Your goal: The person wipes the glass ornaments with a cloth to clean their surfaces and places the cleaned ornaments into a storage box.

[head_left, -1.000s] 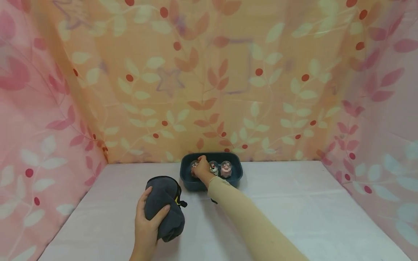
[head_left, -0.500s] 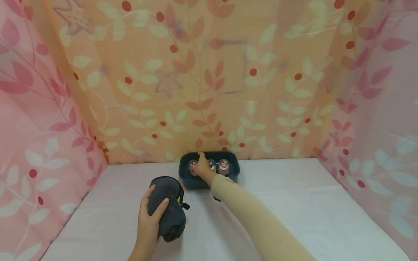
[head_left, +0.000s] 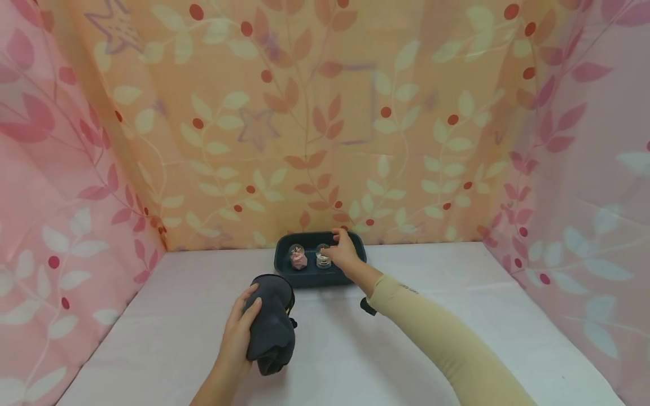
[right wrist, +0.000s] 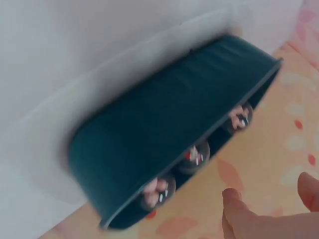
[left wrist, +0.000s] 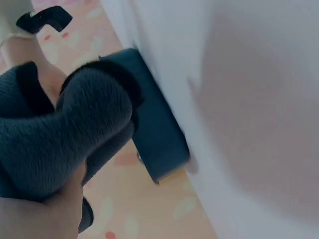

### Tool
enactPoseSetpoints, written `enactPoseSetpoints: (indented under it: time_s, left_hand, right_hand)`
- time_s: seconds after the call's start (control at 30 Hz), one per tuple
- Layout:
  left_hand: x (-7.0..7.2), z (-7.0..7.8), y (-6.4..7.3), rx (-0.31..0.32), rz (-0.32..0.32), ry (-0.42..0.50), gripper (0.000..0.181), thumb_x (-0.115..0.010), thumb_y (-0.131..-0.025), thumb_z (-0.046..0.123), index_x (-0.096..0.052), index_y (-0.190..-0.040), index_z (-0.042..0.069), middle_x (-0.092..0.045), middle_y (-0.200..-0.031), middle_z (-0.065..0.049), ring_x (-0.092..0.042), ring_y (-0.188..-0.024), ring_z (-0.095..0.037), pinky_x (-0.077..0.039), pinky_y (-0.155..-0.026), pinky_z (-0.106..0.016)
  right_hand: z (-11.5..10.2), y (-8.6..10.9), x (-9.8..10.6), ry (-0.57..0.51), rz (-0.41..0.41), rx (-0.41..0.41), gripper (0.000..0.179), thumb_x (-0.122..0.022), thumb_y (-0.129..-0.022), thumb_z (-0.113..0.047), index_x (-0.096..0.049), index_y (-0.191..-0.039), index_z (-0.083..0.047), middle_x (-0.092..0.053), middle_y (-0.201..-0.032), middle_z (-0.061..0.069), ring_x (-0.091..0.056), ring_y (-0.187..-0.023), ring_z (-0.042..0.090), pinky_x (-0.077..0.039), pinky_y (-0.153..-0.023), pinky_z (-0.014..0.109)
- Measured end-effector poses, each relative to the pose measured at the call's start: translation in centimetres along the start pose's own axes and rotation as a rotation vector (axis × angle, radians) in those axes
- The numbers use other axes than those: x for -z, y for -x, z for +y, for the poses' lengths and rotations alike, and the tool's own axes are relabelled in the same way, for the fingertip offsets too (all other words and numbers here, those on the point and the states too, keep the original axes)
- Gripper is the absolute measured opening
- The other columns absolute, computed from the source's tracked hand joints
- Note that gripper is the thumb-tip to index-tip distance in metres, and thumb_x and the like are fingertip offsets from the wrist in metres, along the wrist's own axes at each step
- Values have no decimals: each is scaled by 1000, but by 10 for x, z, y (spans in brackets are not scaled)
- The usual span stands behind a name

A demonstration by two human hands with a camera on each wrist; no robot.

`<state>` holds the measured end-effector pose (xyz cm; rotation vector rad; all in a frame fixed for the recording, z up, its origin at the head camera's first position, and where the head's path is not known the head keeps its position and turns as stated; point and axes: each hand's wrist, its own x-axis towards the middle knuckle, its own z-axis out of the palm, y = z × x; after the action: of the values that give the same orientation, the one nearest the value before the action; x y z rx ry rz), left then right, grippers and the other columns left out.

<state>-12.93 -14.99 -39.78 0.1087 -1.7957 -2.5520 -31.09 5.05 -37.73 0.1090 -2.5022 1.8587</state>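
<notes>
A dark blue-green tray (head_left: 320, 279) stands against the back cloth. Inside it are small snow globes: a pink-based one (head_left: 298, 258) at the left and a white-based one (head_left: 323, 259) in the middle. A third globe (right wrist: 157, 192) shows in the right wrist view, while my right hand covers it in the head view. That right hand (head_left: 350, 254) hovers over the tray's right part, thumb and fingers apart, nothing between them. Left of centre, in front of the tray, my left hand (head_left: 237, 327) grips a dark grey fabric pouch (head_left: 274, 330), its black-edged mouth facing up.
A white cloth (head_left: 437, 316) covers the table. Orange leaf-patterned cloth (head_left: 244, 169) hangs right behind the tray, with pink patterned cloth (head_left: 574, 186) at the sides. A black strap piece (head_left: 368, 307) sits below the right wrist.
My right hand has moved from the left globe, which it was touching, across to the tray's right side. The left globe is now uncovered. My left hand still holds the pouch.
</notes>
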Motion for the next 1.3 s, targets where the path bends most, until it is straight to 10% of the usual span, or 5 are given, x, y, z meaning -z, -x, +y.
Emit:
enactPoseSetpoints:
  time_s: [0.37,0.67,0.97,1.3]
  left_hand:
    - [-17,-17,-10,151,-123,-63,65,-48,-101,43,-21,-153,16,-14,-157,-20,-45,-126,-30,-48,-89,-30]
    - [-18,-26,-16,229,-171,69,62,-47,-102,38,-18,-153,19,-14,-157,-17,-51,-118,-22,-49,-88,-30]
    - [17,-18,-44,287,-30,-337,55,-54,-99,31,-37,-148,10,-15,-156,-26,-27,-136,-43,-31,-106,-51]
    - [72,-14,-47,211,-87,-679,57,-63,-92,12,-40,-143,0,-30,-145,-35,-38,-127,-49,-35,-100,-59]
  right_hand:
    - [12,40,67,-110,30,-1,65,-64,-89,3,-31,-144,0,-36,-141,23,-50,-121,39,-43,-100,48]
    - [39,67,99,-58,53,27,58,-62,-90,2,-34,-141,2,-42,-136,23,-55,-115,38,-46,-96,43]
    - [58,87,126,48,58,-18,57,-61,-91,2,-33,-141,5,-43,-135,27,-58,-109,36,-51,-83,31]
    - [73,100,147,78,69,-41,58,-60,-91,1,-31,-141,6,-40,-138,30,-59,-107,34,-52,-76,24]
